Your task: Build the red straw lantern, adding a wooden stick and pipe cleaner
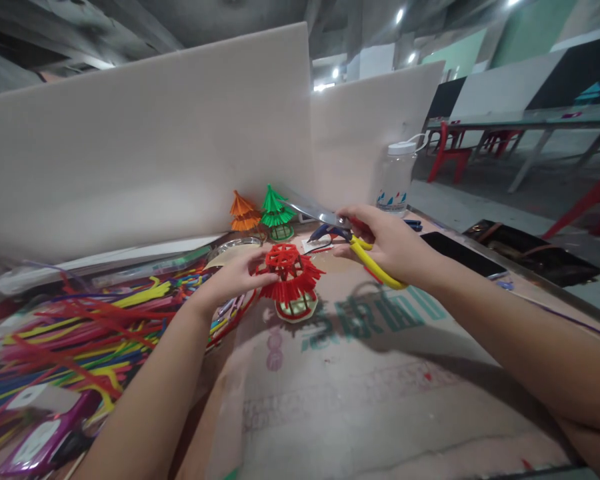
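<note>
My left hand (237, 275) has its fingers closed on the left side of a small red pagoda model (293, 283), which has a fringed roof and a pale round base. The model is just above or on the printed cardboard; I cannot tell which. In my right hand (380, 240) is a pair of scissors (320, 213) with yellow handles, the blades pointing up and to the left, apart from the model. A dark blue glue gun (325, 232) lies close behind the scissors. Beyond stand a green pagoda model (277, 213) and an orange one (243, 213).
Many coloured pipe-cleaner-like strips (90, 327) are heaped on the left, with a purple device (45, 437) in front. A clear bottle (396, 177) and a black phone (463, 255) are at the right. White boards (145, 147) close off the back.
</note>
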### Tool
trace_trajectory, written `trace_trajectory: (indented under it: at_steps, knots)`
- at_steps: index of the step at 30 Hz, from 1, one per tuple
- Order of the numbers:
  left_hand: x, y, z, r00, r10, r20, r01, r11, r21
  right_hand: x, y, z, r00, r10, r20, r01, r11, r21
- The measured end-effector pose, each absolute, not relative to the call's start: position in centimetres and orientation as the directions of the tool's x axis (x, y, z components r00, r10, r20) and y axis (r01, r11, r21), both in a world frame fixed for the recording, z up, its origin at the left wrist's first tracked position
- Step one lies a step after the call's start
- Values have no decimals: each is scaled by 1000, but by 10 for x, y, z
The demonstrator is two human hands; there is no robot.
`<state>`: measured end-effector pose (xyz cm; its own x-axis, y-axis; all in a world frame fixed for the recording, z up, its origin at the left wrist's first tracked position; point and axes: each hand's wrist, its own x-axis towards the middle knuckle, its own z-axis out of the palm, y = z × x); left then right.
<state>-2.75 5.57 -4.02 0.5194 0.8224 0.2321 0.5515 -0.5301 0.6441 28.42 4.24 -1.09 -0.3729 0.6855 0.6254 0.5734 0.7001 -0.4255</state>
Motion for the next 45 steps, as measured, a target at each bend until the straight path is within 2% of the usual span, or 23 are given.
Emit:
trace_trajectory:
  at_steps: [8, 12, 18, 25, 38, 45]
  knots:
    - [-27, 56, -45, 450, 849, 278, 460, -487, 742, 280, 50, -25, -421, 709, 567, 646, 673, -362]
    - [-26, 46, -35, 416, 846, 334, 373, -493, 786, 278, 43, -25, -464, 667, 583, 651, 703, -286]
    - [-25, 33, -20, 343, 834, 433, 360, -542, 759, 277, 35, -21, -489, 619, 615, 658, 724, -206]
    - [-21, 30, -17, 384, 820, 424, 347, -554, 757, 278, 37, -24, -499, 587, 638, 653, 738, -168]
    - [-23, 33, -18, 422, 781, 461, 310, -602, 736, 278, 37, -23, -514, 634, 578, 640, 732, -235]
    - [-25, 35, -19, 425, 783, 454, 305, -596, 743, 280, 35, -19, -534, 564, 630, 653, 748, -116]
